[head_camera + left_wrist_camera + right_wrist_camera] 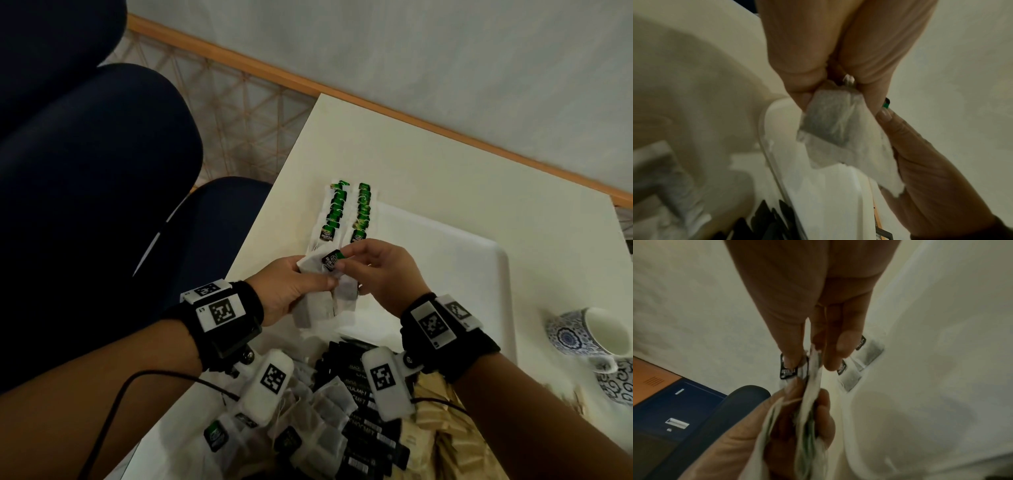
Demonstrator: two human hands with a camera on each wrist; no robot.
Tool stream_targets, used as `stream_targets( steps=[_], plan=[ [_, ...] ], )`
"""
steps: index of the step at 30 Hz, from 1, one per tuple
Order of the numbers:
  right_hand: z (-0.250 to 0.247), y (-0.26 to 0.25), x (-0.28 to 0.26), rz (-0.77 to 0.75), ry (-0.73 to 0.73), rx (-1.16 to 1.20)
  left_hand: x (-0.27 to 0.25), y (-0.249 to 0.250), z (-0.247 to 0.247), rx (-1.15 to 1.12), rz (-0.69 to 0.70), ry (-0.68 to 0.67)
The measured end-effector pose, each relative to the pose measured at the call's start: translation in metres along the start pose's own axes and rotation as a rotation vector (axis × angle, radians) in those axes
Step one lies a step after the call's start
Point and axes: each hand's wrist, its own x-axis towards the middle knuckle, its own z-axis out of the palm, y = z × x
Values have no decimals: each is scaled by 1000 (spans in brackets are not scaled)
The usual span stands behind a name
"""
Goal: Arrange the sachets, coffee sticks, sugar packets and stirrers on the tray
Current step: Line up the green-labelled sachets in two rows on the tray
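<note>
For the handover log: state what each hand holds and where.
Left hand grips a bunch of tea bags round their middle; right hand pinches the top bag's tag.

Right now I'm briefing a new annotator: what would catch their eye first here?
Probably both hands, the left hand and right hand, meeting mid-frame over a small bunch of tea bags, the right pinching a green tag. Beyond them, two neat rows of green-tagged tea bags lie at the white tray's far left corner.

White tea sachets (322, 301) with green-black tags (333, 259) sit bunched in the left hand's grip; beyond it two sachet rows (347, 212) lie at the white tray's (479, 274) edge.
</note>
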Motion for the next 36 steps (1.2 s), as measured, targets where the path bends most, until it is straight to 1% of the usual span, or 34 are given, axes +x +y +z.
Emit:
stream_targets(
  steps=[2, 5, 7, 9, 12, 14, 16, 18, 20, 26, 32, 34, 36],
  plan=[
    [-2, -1, 2, -5, 15, -22, 1, -1, -1, 2, -28, -8],
    [-6, -2, 4, -10, 29, 31, 1, -2, -2, 29, -63, -13],
    [-11, -2, 7, -9, 73, 104, 0, -3, -4, 123, -83, 31],
    [-18, -3, 12, -20, 118, 121, 1, -4, -7, 141, -102, 79],
    [-29, 3, 19, -53, 127, -39, 2, -3, -14, 68, -113, 108],
    [-33, 9, 24, -58, 83, -216, 1, -2, -19, 52, -101, 111],
    [-34, 14, 27, -35, 9, -351, 1, 0, -25, 45, -91, 108],
    [-33, 18, 30, 3, -62, -413, 1, 2, -29, 49, -87, 103],
    [-31, 22, 35, 29, -78, -458, 0, 4, -31, 54, -84, 103],
    [-32, 31, 59, 79, 51, -488, 1, 9, -33, 55, -76, 119],
    [-32, 33, 65, 107, 71, -500, 4, 12, -30, 54, -53, 100],
    [-33, 33, 63, 89, 96, -518, 4, 12, -28, 56, -50, 106],
    [-34, 33, 60, 34, 164, -527, 6, 11, -26, 54, -44, 114]
  ],
)
